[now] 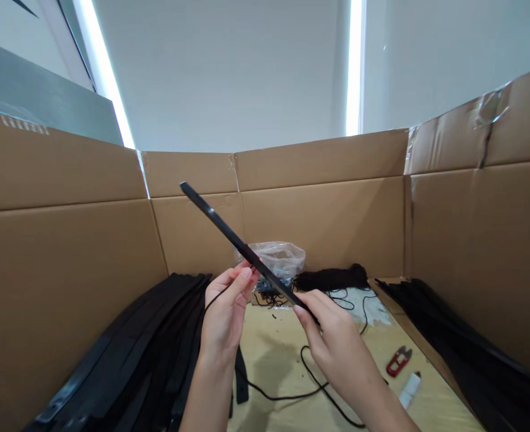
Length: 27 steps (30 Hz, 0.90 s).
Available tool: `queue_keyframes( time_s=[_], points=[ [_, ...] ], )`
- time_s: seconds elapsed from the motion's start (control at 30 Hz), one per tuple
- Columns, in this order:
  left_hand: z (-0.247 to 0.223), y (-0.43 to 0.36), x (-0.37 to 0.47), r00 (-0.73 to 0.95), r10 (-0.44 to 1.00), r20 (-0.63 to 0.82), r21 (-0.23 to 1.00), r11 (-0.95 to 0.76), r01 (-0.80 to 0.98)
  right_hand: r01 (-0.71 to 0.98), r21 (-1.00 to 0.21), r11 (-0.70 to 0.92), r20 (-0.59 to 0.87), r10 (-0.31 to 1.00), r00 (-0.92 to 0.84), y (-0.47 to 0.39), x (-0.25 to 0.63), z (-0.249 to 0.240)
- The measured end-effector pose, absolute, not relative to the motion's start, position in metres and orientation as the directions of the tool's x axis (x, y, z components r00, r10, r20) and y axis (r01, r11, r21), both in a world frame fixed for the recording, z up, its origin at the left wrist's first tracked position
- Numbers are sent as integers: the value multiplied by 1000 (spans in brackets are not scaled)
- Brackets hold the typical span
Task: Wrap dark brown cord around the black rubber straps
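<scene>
My right hand (330, 333) is closed on the lower end of a long, narrow black strap (215, 219), which slants up to the left in front of me. A band of dark cord seems to be wound round the strap's middle. Just beneath that band, my left hand (226, 300) pinches a thin black cord (287, 397) between thumb and fingers. The cord passes over the left hand and loops across the table below. Whether the left fingertips also touch the strap is hard to see.
Black straps (125, 354) are heaped at left, and more black strips (463, 348) lie at right. Red thread snips (398, 361) and a white tube (410, 390) rest on the table. At the back are a black cord bundle (332, 278) and clear plastic bag (280, 258). Cardboard walls (323, 222) surround everything.
</scene>
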<state>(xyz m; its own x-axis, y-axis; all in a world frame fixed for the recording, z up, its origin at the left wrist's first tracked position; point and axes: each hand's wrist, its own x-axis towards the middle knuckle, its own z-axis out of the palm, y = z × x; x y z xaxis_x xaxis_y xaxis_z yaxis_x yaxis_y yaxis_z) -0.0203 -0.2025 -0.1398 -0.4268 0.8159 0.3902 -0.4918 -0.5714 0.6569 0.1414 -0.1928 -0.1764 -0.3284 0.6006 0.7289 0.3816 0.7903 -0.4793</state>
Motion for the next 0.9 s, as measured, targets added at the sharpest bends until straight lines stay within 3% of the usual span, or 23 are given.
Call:
queue_keyframes(
  time_s=[0.17,0.43,0.9],
  points=[
    [-137,-207,-24,-430,839,333,641,-536,-549,253,-599,760,674,649,-354,-194,143,-168],
    [-134,-208,-26,-447,849,281,608,-518,-602,67,-850,522,413,741,-529,-191,149,-163],
    [-135,-209,-29,-432,835,339,642,-542,-542,-195,-962,190,271,619,-737,-191,152,-166]
  ],
)
